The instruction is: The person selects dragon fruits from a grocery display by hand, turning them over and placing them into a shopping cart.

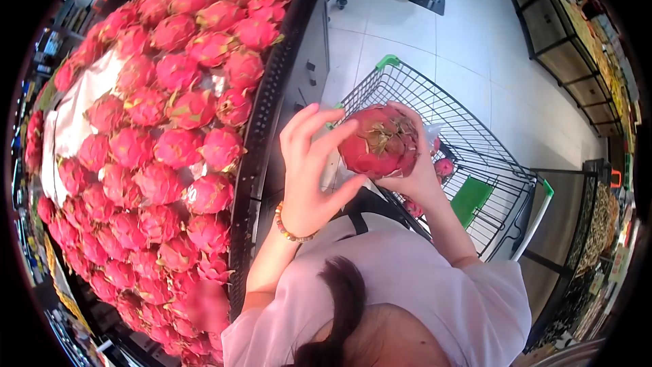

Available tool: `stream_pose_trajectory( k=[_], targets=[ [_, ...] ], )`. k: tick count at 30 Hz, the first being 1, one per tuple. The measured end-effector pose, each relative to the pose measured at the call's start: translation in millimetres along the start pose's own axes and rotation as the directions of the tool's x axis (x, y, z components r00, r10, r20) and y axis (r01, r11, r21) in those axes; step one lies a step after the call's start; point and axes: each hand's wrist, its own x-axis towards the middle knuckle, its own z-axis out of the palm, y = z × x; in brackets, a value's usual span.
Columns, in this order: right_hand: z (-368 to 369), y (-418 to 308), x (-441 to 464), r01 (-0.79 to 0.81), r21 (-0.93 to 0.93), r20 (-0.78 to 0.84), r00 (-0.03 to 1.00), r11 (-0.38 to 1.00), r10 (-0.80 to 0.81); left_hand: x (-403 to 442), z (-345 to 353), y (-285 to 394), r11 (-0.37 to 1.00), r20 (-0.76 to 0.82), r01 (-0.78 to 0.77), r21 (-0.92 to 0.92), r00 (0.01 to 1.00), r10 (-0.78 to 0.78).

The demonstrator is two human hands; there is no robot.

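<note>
Closest of all, a dark tail of hair is seen over a thin white short-sleeved shirt. A string of round brown and yellow beads is worn on the left wrist.

Out in front of the chest, a big round red dragon fruit with dull greenish-brown leafy bits is held up by the right hand. That grip is wrapped around the fruit's far side and bottom. The grip of the left hand is spread wide beside the fruit, with bent fingers and thumb facing it; whether the skin is touched cannot be told.

For this to be done well, the weight is best kept on the right palm, and the skin is best touched softly so that it is not bruised.

Lower down, a black wire cart with green plastic corners is seen, with a few small-looking pink-red fruits and a flat green panel inside. To the left, a wide heap of bright pink dragon fruits is carried by a black-edged table.

Farther off, shiny pale floor tiles and black-framed brown bins are seen.
</note>
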Motion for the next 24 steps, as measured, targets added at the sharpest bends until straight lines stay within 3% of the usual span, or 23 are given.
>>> stream_pose_trajectory(
  k=[2,6,7,13,16,24],
  targets=[
    [30.8,-5.5,-1.2,-0.018,0.074,0.054,0.998,0.997,0.014,-10.3,-25.1,14.0,0.999,-0.014,0.041,-0.011,0.999,-0.041],
    [64.8,-8.3,-3.3,-0.02,0.056,0.126,0.992,0.998,0.012,-32.4,-45.7,9.0,0.998,-0.092,0.046,0.053,0.995,-0.041],
    [71.8,-5.4,-3.2,0.05,-0.018,0.154,0.987,0.999,-0.046,-38.2,-50.9,7.8,0.996,-0.109,0.052,0.066,0.993,-0.045],
    [115.5,-3.0,-9.1,0.066,0.045,0.247,0.966,0.997,-0.075,-70.2,-85.3,13.5,0.993,-0.225,0.1,0.068,0.971,-0.082],
    [137.3,-4.7,-12.6,0.061,0.037,0.287,0.955,0.997,-0.069,-83.8,-107.6,21.0,0.961,-0.192,0.108,0.253,0.98,-0.059],
    [178.5,-7.1,-25.7,0.017,0.011,0.344,0.939,1.0,-0.019,-119.1,-140.1,23.6,0.949,-0.23,0.173,0.264,0.967,-0.112]
  ],
)
